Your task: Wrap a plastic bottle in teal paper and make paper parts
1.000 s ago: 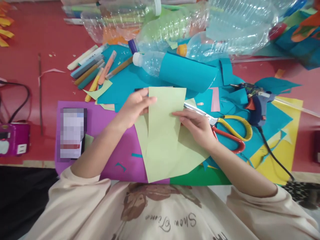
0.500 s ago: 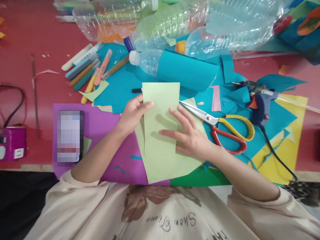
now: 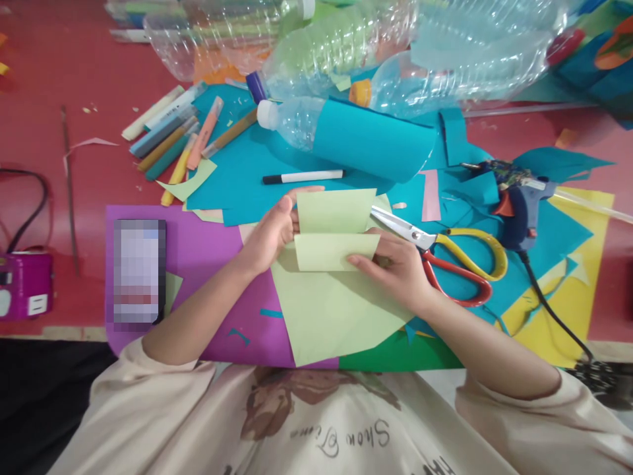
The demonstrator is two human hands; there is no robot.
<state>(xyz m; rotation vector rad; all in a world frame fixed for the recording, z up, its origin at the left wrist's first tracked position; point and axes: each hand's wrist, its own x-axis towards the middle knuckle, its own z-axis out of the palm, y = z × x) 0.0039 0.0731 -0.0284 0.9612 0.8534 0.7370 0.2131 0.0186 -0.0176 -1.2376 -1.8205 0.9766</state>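
Observation:
A light green paper strip (image 3: 336, 210) is bent over, its lower part folded up toward the camera, above a larger light green sheet (image 3: 326, 310). My left hand (image 3: 277, 227) supports the strip's left side, fingers behind it. My right hand (image 3: 398, 267) pinches the folded part at its right, thumb in front. Scissors (image 3: 445, 254) with one yellow and one red handle lie just right of my right hand, blades partly open. Behind the strip rests a white marker (image 3: 309, 177) with a black cap. Farther back lies a clear bottle wrapped in blue paper (image 3: 370, 140).
Several markers (image 3: 165, 135) lie at the back left, and large clear bottles (image 3: 341, 46) along the back. A phone (image 3: 138, 270) is on purple paper at left. The glue gun (image 3: 519, 211) and its cord are at right, near yellow paper (image 3: 548, 330).
The strip, flat and upright before, is now bent over with its lower part raised. My right hand has gone from spread fingers to a pinch. The white marker is now uncovered.

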